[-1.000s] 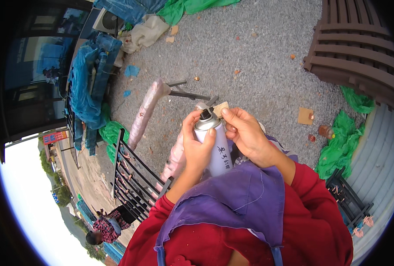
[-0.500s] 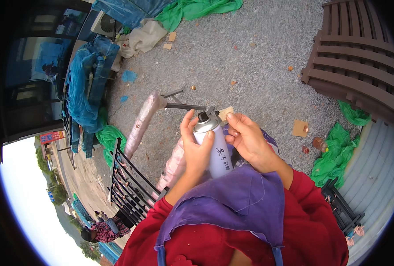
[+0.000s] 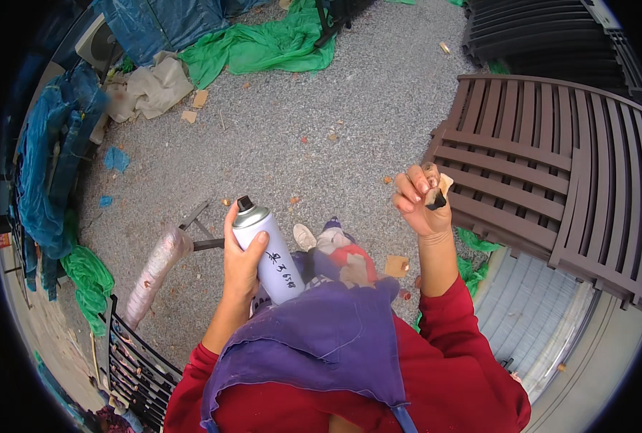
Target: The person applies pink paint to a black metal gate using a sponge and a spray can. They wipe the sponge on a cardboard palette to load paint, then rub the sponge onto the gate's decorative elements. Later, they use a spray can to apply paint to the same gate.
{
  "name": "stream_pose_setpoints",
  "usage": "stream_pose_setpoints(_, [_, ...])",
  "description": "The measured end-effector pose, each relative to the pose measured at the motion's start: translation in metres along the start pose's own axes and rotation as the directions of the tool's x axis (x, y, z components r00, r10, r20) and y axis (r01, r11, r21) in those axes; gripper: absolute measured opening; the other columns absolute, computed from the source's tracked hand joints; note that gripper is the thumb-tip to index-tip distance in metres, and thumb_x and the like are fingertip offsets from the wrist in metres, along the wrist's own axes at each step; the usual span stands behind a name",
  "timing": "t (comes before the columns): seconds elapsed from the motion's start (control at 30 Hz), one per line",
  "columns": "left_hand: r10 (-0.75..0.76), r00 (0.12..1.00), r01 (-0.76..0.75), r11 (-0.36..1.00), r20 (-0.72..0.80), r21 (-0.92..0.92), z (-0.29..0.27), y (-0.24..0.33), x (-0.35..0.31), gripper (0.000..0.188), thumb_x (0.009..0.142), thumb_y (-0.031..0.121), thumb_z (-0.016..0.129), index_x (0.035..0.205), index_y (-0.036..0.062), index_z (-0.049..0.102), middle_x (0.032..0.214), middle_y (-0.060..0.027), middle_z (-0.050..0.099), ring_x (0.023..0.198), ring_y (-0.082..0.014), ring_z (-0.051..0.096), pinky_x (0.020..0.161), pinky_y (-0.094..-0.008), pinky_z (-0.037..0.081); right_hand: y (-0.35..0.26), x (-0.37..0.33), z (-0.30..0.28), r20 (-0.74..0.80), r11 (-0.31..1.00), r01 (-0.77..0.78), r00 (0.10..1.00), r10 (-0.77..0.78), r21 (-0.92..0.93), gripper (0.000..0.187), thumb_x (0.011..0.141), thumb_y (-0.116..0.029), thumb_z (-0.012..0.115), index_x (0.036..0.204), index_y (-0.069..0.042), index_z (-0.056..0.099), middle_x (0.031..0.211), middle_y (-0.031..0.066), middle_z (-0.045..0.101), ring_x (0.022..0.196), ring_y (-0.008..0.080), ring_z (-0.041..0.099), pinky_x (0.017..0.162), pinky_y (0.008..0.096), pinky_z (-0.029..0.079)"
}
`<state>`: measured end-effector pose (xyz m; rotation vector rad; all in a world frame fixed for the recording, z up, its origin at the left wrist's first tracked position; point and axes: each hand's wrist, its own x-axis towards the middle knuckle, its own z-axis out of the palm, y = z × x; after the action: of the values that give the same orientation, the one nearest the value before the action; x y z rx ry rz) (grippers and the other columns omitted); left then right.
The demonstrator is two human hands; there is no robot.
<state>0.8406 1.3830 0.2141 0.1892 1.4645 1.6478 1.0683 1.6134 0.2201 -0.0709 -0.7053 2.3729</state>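
A pale spray can (image 3: 279, 263) with a silver shoulder, a black nozzle and dark handwriting on its side is in my left hand (image 3: 240, 261). The fingers wrap round its upper body, and it stands tilted a little to the left. My right hand (image 3: 423, 206) is raised out to the right, pinching a small folded piece of sandpaper (image 3: 443, 186), tan on one face and dark on the other. Behind that hand stands a brown slatted metal panel (image 3: 508, 162); I cannot tell whether the hand touches it.
Gravel ground (image 3: 263, 151) spreads ahead, with cardboard scraps (image 3: 396, 266) on it. Green netting (image 3: 263, 47) and blue sheeting (image 3: 54, 166) lie at the far and left sides. A plastic-wrapped post (image 3: 158, 270) and a black railing (image 3: 137, 361) are at lower left. Dark slatted panels (image 3: 544, 43) stand far right.
The view has swung to the right, bringing the brown panel closer. My hands have parted: the right has moved out and up with the sandpaper, while the left keeps the spray can.
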Motion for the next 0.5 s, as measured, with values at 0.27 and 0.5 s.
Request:
stream_pose_setpoints(0.27, [0.140,0.964,-0.159,0.985,-0.225,-0.068,-0.049,0.081,0.135,0.082,0.084,0.021,0.068,0.148,0.0099,0.018,0.117,-0.0199,0.056,0.098,-0.0301,0.065,0.077,-0.0401,0.057,0.018,0.197,-0.042,0.047,0.979,-0.195,0.979,0.198,-0.062,0.019,0.088,-0.028,0.071,0.089,-0.013,0.060,0.085,-0.0008,0.054,0.072,0.0112,0.042,0.062,0.0279,0.035])
stream_pose_setpoints(0.5, [0.245,0.771,-0.395,0.908,-0.588,-0.139,-0.164,0.140,0.239,0.085,0.083,0.018,0.073,0.148,0.0087,0.020,0.119,-0.0153,0.054,0.100,-0.0232,0.061,0.084,-0.0381,0.055,0.078,0.396,-0.271,-0.520,-0.527,-0.411,0.851,0.071,-0.744,0.015,0.080,-0.004,0.070,0.092,-0.002,0.062,0.078,0.0051,0.067,0.069,0.0198,0.064,0.066,0.0321,0.050])
